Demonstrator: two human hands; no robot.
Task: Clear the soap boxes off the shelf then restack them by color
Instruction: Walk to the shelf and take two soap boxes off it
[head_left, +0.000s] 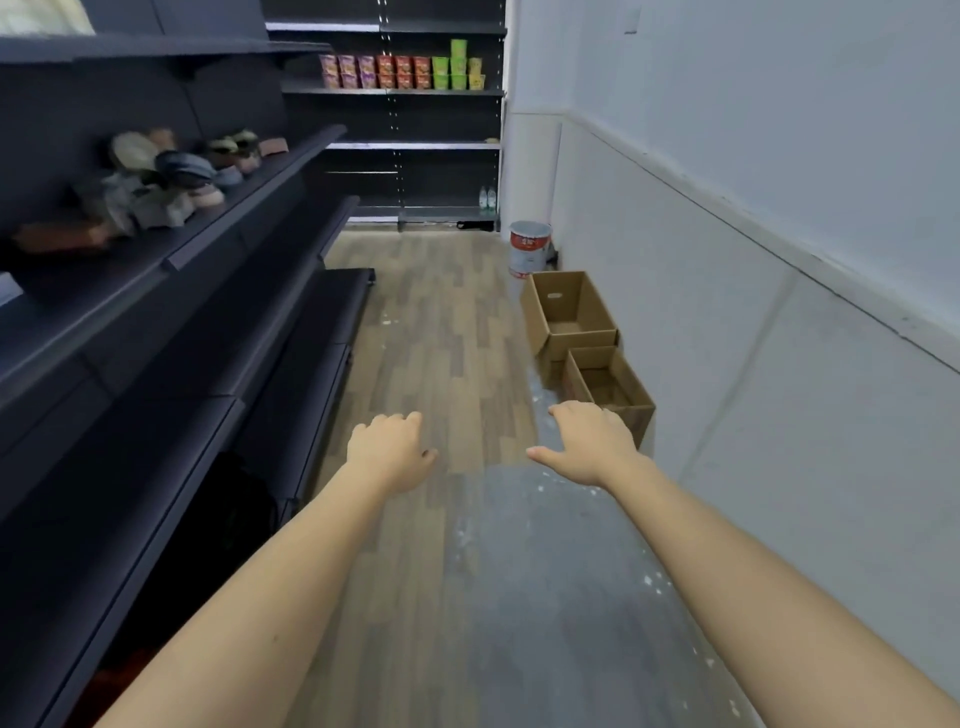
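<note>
Small boxes in purple, red, green and yellow (402, 71) stand in rows on a shelf of the far dark rack (395, 92), grouped by color, with one green box on top. Both my arms stretch forward over the aisle floor. My left hand (388, 448) hangs palm down with relaxed fingers and holds nothing. My right hand (587, 441) is likewise spread and holds nothing, just in front of the nearer cardboard box. Both hands are far from the colored boxes.
A long dark shelf unit (171, 270) runs along the left with bowls and cloth items on it. Two open cardboard boxes (569, 312) (610, 387) and a white bucket (529, 249) sit by the right wall. Two bottles (487, 198) stand low on the far rack.
</note>
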